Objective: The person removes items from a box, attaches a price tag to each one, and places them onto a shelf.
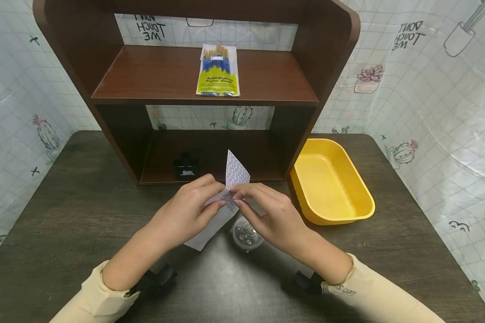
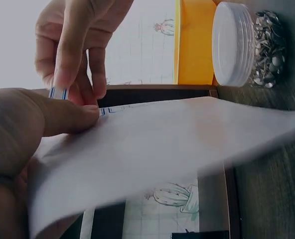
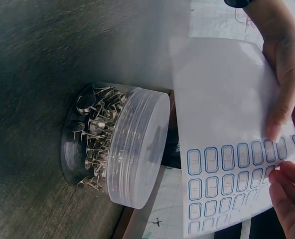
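Observation:
My left hand (image 1: 194, 206) grips a white sheet of blue-bordered sticker labels (image 1: 237, 170), thumb on its face. Rows of labels cover one part of the sheet, and the other part is plain white. At the sheet's edge my right hand (image 1: 272, 215) pinches a small label (image 2: 58, 93), which stands at an angle to the rows in the right wrist view. Under the hands, on the table, is a clear round jar (image 1: 247, 233) with a lid. Silver thumbtacks (image 3: 95, 134) fill much of it.
A dark brown shelf unit (image 1: 206, 101) stands at the back. A pack of artist brushes (image 1: 218, 74) lies on its upper shelf, and a small black item with white lettering (image 1: 186, 168) is on the lower one. To the right is a yellow tub (image 1: 335, 179).

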`<state>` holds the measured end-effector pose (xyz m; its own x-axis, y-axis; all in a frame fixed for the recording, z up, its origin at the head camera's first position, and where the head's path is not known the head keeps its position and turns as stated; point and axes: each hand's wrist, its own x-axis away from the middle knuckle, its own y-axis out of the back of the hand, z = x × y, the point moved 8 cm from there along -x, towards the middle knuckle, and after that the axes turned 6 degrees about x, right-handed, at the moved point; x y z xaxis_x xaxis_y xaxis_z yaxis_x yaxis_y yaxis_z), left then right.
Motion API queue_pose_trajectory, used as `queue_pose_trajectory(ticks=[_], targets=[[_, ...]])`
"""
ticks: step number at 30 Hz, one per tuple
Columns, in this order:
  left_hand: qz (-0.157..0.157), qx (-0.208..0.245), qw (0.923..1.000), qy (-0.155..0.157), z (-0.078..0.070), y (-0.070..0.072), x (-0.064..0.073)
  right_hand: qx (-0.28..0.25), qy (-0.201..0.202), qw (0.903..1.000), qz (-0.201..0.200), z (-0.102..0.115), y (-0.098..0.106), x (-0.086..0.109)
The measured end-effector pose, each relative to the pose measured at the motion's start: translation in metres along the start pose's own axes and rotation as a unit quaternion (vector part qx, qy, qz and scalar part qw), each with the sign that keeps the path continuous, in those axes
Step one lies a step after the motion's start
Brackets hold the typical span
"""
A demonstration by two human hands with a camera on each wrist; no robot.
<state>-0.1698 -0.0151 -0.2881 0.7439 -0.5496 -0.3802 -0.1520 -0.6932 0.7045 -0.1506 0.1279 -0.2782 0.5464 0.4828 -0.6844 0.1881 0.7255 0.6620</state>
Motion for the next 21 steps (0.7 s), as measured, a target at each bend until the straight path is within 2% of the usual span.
queue_pose_trajectory(ticks=[4,9,14,21], targets=[[-0.003,-0.006,0.9999,0.014,0.008,0.003,0.001,-0.024,-0.018,0.9995,0.001,-0.005,0.002,0.004],[-0.002,0.024,0.9974,0.068,0.025,0.009,0.006,-0.046,-0.049,0.9977,0.002,-0.012,0.005,0.012],[0.007,0.051,0.9911,0.123,0.048,0.014,0.017,-0.042,-0.089,0.9951,0.007,-0.020,0.010,0.022],[0.035,0.040,0.9821,0.181,0.080,0.014,0.036,-0.024,-0.128,0.9915,0.008,-0.028,0.020,0.039]])
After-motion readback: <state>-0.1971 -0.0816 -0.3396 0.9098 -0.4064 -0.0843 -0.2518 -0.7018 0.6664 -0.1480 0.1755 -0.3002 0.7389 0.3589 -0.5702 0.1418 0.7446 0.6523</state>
